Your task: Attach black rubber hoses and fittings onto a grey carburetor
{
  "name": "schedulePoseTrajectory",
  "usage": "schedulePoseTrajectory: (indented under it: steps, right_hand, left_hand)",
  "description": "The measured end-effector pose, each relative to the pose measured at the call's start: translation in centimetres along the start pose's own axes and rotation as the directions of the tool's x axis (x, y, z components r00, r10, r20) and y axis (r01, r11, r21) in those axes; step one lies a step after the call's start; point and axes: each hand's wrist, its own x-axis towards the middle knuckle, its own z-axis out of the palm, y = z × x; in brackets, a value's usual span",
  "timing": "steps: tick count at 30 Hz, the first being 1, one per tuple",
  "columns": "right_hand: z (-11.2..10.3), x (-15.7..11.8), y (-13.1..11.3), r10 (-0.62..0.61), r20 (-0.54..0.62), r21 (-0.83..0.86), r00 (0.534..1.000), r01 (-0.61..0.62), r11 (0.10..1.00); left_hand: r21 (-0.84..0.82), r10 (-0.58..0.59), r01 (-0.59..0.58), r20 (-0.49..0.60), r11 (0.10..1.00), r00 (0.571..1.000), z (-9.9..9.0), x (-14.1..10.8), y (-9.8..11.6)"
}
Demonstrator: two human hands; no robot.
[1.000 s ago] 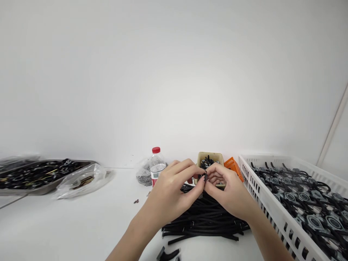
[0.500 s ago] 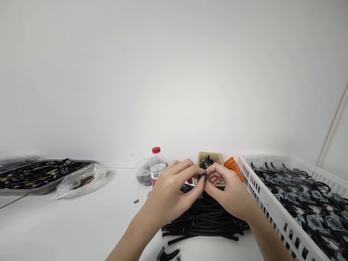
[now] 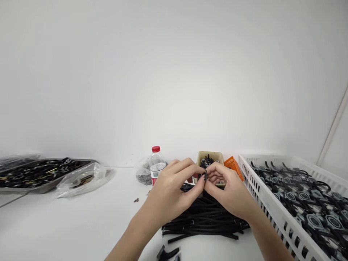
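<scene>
My left hand [image 3: 174, 192] and my right hand [image 3: 231, 190] meet at the fingertips. Between them they pinch a small black part [image 3: 205, 175], mostly covered by the fingers, so its kind cannot be made out. Below the hands lies a pile of black rubber tubes [image 3: 202, 221] on the white table. Just behind the fingers stands a cream bin [image 3: 199, 156] with small black and metal pieces in it. Near the table's front edge are a few loose black parts [image 3: 167, 254].
A white crate [image 3: 261, 192] on the right holds rows of metal parts with black hoses. An orange basket [image 3: 233, 166] leans beside it. Behind my left hand stand a red-capped bottle [image 3: 156, 165] and a bag [image 3: 143, 174]. Leftward lie a plastic bag [image 3: 92, 181] and a metal tray [image 3: 45, 188].
Both hands keep the same pinch around the small black part, with hardly any movement. The view has shifted very slightly.
</scene>
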Motion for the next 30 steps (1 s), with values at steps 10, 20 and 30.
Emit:
schedulePoseTrajectory:
  steps: [10,20,30]
  right_hand:
    - [0.05,0.08,0.26,-0.004,-0.011,-0.019,1.0,0.004,1.0]
    - [0.02,0.07,0.16,0.015,-0.007,-0.049,1.0,-0.015,0.999]
    - [-0.02,0.21,0.23,0.011,-0.013,-0.069,1.0,-0.012,0.998]
  left_hand:
    - [0.009,0.006,-0.006,-0.003,1.0,1.0,0.2,-0.01,-0.22]
    - [0.018,0.021,-0.021,0.0,1.0,1.0,0.33,0.07,-0.28]
    - [0.018,0.021,-0.021,0.01,1.0,1.0,0.33,0.21,-0.2]
